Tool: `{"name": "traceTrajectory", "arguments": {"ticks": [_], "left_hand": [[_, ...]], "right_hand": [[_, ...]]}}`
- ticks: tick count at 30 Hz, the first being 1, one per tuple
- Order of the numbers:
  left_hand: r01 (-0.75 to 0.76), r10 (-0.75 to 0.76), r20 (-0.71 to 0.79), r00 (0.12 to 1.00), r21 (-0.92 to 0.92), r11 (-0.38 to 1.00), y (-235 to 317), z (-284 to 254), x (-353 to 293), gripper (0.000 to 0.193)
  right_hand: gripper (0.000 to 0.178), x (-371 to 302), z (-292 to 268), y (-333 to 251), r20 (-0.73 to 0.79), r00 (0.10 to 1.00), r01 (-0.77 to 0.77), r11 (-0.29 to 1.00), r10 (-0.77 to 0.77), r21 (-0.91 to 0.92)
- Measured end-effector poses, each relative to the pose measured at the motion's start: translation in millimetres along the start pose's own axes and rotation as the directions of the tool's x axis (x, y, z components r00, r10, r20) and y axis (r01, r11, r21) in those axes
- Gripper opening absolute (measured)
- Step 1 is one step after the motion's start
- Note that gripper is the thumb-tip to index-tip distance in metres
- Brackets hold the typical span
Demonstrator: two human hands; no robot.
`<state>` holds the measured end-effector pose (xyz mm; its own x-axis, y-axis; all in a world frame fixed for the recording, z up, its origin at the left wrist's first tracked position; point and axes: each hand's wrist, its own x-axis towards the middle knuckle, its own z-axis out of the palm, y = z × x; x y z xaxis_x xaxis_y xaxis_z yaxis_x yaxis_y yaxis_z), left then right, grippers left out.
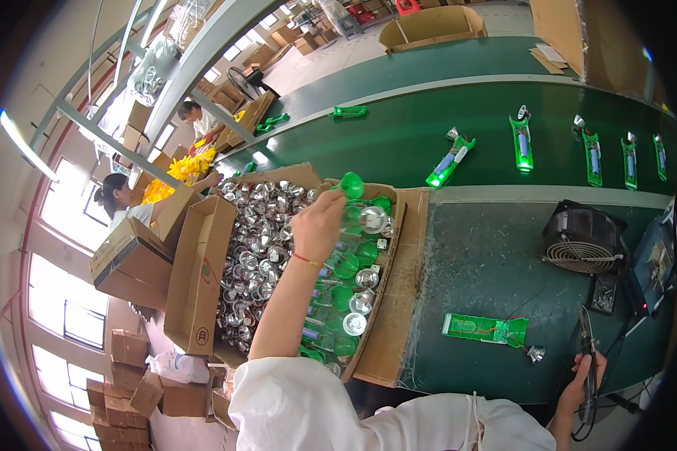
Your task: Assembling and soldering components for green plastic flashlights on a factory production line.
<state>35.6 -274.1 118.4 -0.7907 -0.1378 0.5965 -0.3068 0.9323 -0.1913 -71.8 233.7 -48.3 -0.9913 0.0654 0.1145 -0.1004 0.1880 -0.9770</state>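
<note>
My left hand is stretched out over a cardboard box, its fingers closed on a green plastic flashlight housing whose round head sticks up past the fingertips. Under it, the box holds rows of green housings with silver reflector cups. At the lower right, my right hand grips a soldering iron with its tip pointing up and away. Between the hands, an open green flashlight shell lies on the dark green bench, with wires, a small circuit board and a reflector attached at its right end.
A second box of loose silver reflectors stands left of the housings. A black fan sits at the bench's right. Beyond runs a green conveyor belt carrying several flashlight shells. Two people work at the far left.
</note>
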Motion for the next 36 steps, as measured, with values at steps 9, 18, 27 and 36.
{"name": "traceTrajectory", "arguments": {"ticks": [9, 18, 27, 36], "left_hand": [[-0.303, 0.363, 0.44, 0.821, -0.202, 0.931, 161.5, 12.7, 45.0, 0.007], [-0.147, 0.373, 0.594, 0.713, -0.394, 0.907, 230.6, 63.2, 25.0, 0.02], [-0.03, 0.266, 0.22, 0.938, -0.716, 0.697, 217.2, 20.2, -62.8, 0.042], [0.023, 0.453, 0.387, 0.803, -0.779, 0.626, 213.4, -0.1, -89.2, 0.048]], "right_hand": [[0.023, 11.1, 2.9, -4.5, 0.005, 1.0, -0.03, 0.999, 0.03, -0.032], [0.022, 9.2, 3.3, -2.0, -0.021, 0.999, 0.03, 0.997, -0.028, 0.07], [0.02, 3.0, -3.1, -16.0, 0.091, 0.985, 0.13, 0.976, -0.147, 0.173], [0.021, -16.8, 0.1, -24.8, 0.117, 0.978, 0.154, 0.976, -0.173, 0.154]]}}
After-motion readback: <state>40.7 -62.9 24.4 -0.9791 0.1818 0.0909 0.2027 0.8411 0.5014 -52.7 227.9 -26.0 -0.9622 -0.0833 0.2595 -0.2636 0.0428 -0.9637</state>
